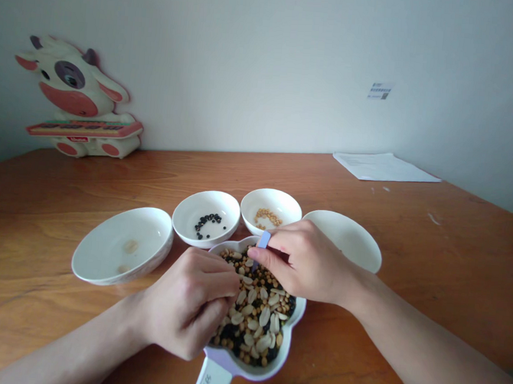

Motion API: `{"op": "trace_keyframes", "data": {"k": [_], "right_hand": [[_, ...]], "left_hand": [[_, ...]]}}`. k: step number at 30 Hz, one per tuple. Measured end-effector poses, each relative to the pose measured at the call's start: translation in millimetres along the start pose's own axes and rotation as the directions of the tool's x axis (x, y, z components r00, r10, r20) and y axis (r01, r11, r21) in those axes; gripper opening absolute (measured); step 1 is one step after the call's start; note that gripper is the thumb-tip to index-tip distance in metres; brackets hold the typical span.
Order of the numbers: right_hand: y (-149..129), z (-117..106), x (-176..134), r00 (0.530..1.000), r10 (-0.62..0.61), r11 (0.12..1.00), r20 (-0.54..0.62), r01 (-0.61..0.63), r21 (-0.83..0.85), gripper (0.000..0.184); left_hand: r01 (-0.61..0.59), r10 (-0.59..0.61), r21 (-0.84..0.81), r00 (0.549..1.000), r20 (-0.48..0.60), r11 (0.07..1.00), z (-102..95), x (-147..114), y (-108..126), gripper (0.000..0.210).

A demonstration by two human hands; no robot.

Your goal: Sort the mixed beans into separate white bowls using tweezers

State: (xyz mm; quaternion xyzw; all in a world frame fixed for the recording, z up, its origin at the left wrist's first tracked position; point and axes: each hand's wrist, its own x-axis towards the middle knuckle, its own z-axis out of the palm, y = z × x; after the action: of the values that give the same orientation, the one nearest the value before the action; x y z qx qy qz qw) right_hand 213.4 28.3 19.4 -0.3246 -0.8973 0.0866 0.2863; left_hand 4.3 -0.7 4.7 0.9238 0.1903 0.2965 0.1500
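A flower-shaped, lavender-rimmed pan [286, 348] holds a mix of peanuts [265, 317], soybeans and black beans. Above its far part, my right hand [311, 258] is closed on what look like light purple plastic tweezers [264, 239], pointing down into the mix. My left hand [194, 302] is curled closed over the pan's left side; its fingertips are hidden, so I cannot tell what they hold. Just beyond the pan, one small white bowl [188, 210] contains black beans [207, 223]. Beside it, another white bowl [289, 201] contains soybeans [267, 217].
A larger white bowl [96, 250] stands at the left, with pale brownish spots inside. My right hand partly covers another white bowl [354, 238]. A cow-shaped toy keyboard [83, 101] and white papers [385, 168] lie along the wall on the wooden table [445, 278].
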Motion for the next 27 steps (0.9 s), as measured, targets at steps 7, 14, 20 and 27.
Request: {"op": "trace_keyframes", "data": {"k": [7, 14, 20, 27], "right_hand": [[1.0, 1.6, 0.6, 0.999, -0.014, 1.000, -0.044, 0.014, 0.002, 0.044], [0.5, 1.4, -0.5, 0.998, -0.016, 1.000, -0.063, 0.015, -0.019, 0.044], [-0.6, 0.9, -1.0, 0.998, -0.008, 1.000, -0.055, 0.007, -0.014, 0.043], [0.0, 1.4, -1.5, 0.998, -0.011, 1.000, -0.058, 0.010, -0.004, 0.043]], "left_hand": [[0.011, -0.011, -0.009, 1.000, -0.001, 1.000, 0.3, -0.4, 0.5, 0.025], [0.006, -0.006, -0.003, 1.000, 0.000, 1.000, 0.2, -1.4, 0.5, 0.026], [0.010, -0.010, 0.001, 1.000, 0.009, 1.000, 0.6, 1.0, 1.0, 0.028], [0.026, -0.026, -0.001, 0.999, 0.034, 1.000, 0.4, -0.8, 0.8, 0.026]]}}
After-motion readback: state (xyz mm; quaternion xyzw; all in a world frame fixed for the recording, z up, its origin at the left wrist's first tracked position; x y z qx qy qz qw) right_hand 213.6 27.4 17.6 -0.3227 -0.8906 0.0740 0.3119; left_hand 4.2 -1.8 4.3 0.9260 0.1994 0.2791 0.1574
